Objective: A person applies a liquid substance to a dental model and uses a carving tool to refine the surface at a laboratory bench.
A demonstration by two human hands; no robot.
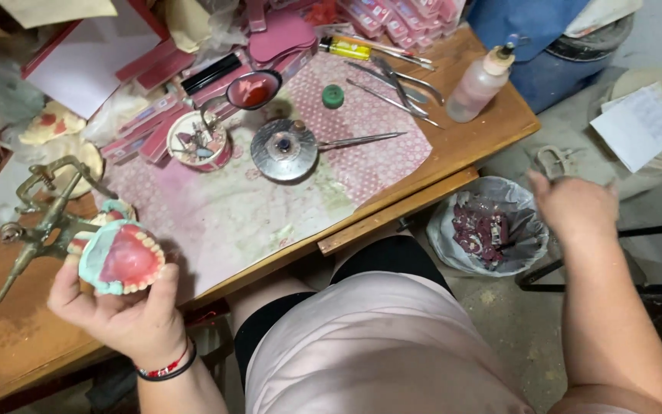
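In the head view, a denture cast [122, 261] with pink wax and a row of teeth is gripped in the left hand [124, 307], just beside a brass articulator [47, 218] on the table [492, 123]. The right hand [576, 207] is held over a bin [488, 230]; its finger state cannot be told.

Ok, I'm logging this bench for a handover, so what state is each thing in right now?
Denture model: held in the left hand, teeth showing.
Right hand: empty, out over the bin bag.
Bin bag: open, holding pink scraps.
Squeeze bottle: upright, capped.
Brass articulator: lying on the table.
Round burner: unlit.
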